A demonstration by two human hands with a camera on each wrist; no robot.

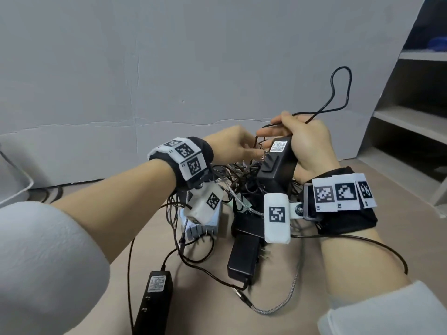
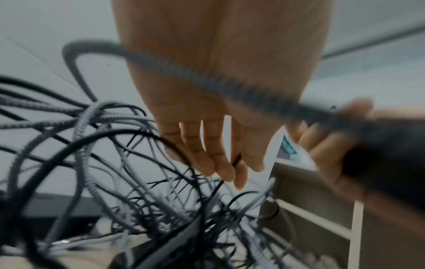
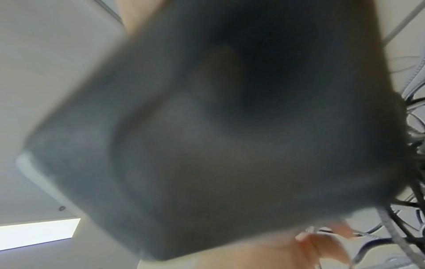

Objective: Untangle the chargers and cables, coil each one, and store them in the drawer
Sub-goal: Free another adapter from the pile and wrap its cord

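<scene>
A tangle of black and braided grey cables [image 1: 242, 180] with several black power adapters lies on the floor. My right hand [image 1: 302, 143] grips one black adapter [image 1: 278, 163] lifted above the pile; it fills the right wrist view as a blurred adapter [image 3: 218, 127]. A thin black cable loop [image 1: 341, 90] rises from that hand. My left hand [image 1: 232, 146] pinches a thin dark cable beside the adapter; in the left wrist view the fingers [image 2: 218, 160] close on a black cable above the tangle [image 2: 115, 182]. A braided grey cable [image 2: 207, 78] crosses the wrist.
Two more black adapters [image 1: 244, 255] [image 1: 154, 301] and a white multi-plug block [image 1: 203, 221] lie near me on the beige floor. A grey wall stands behind. Shelves [image 1: 411, 117] are at the right. A white bin edge [image 1: 14, 187] is at the left.
</scene>
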